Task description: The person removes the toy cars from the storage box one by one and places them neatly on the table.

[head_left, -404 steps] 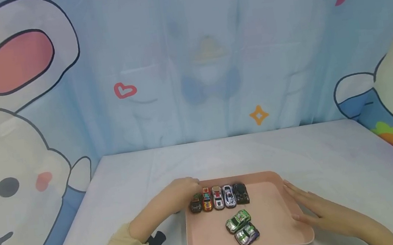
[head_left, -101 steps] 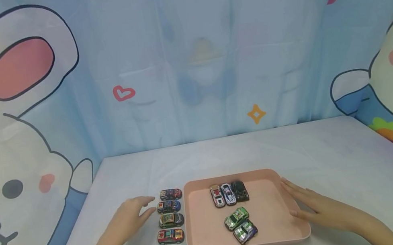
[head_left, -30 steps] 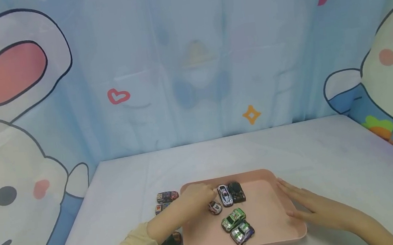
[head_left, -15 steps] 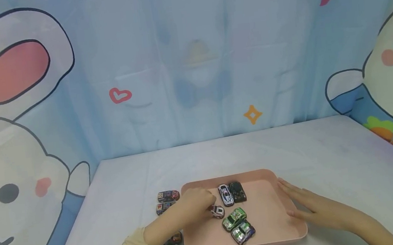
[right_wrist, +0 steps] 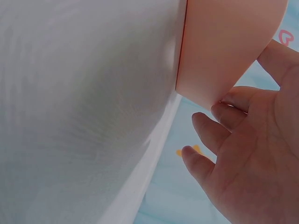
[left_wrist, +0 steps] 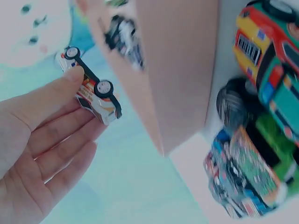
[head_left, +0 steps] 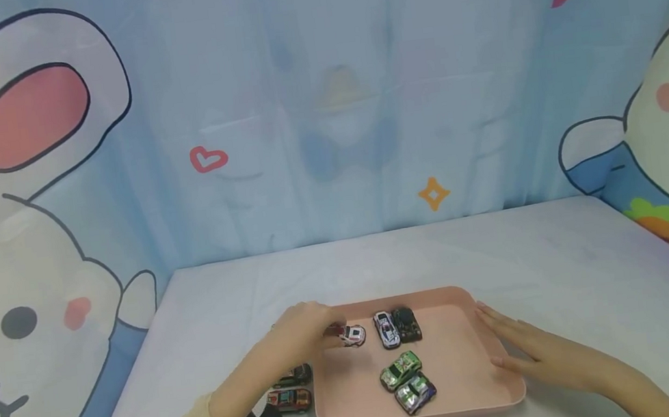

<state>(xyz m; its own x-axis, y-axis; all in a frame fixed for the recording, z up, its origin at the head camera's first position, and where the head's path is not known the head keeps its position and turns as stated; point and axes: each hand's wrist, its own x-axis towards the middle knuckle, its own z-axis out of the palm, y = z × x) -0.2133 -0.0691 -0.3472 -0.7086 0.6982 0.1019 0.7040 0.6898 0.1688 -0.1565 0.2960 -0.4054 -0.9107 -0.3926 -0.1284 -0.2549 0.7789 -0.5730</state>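
In the head view, my left hand is over the tray's left edge and pinches a white toy car with red markings. The left wrist view shows this toy car between thumb and fingers, raised beside the tray wall. My right hand has its fingers extended and touches the right rim of the pink tray. Inside the tray, a white-and-blue car and a black car stand side by side. Nearer me lie a green car and a silver-purple car, touching.
Left of the tray, several toy cars sit on the white table. A red one and a dark one show; my left forearm hides the others. A blue cartoon curtain hangs behind.
Over the last second, my left hand has moved the white-and-red car up and left out of the row. Earlier, other cars went from tray to table. The right hand stays at the rim.
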